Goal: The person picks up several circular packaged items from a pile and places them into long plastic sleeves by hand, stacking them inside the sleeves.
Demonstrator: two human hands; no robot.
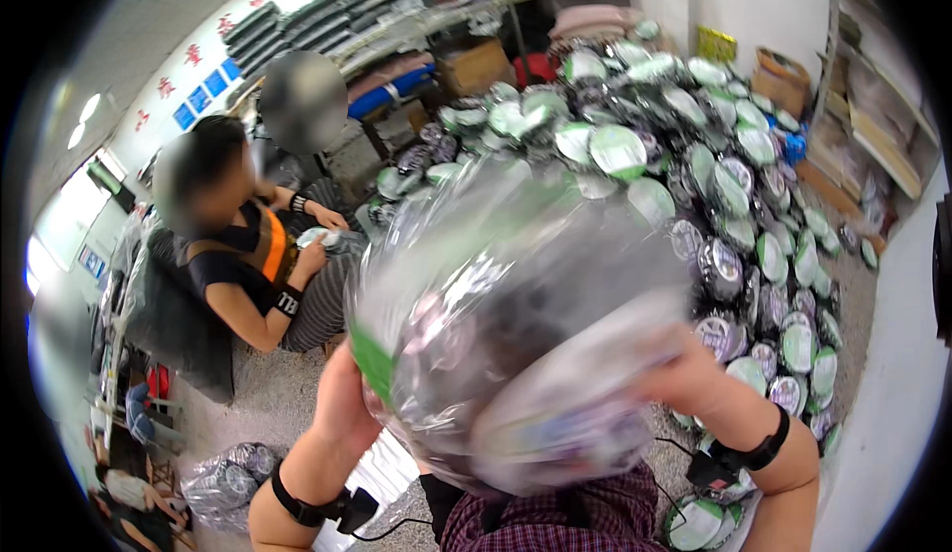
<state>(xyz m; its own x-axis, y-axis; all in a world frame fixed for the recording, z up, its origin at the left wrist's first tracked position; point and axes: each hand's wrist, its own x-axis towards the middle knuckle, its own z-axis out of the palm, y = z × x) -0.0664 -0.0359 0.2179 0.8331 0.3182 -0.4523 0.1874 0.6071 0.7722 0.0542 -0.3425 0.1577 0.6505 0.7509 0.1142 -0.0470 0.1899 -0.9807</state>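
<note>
A large clear plastic bag (535, 284) fills the middle of the view, held up in front of my chest and smeared by motion. Through its shiny film show dark contents and round packs with green and white labels; their exact kind is blurred. My left hand (347, 393) is closed on the bag's lower left side, its fingers partly hidden behind the film. On the opposite side my right hand (679, 368) grips the bag by its right edge, next to a pale, blurred pack.
A big heap of film-wrapped round packs (620, 150) spreads behind and right of the bag. At left a seated person (263, 264) handles a small pale item. Another filled plastic bag (233, 483) lies on the floor. Shelving (878, 86) stands far right; folded stacks (317, 31) line the back.
</note>
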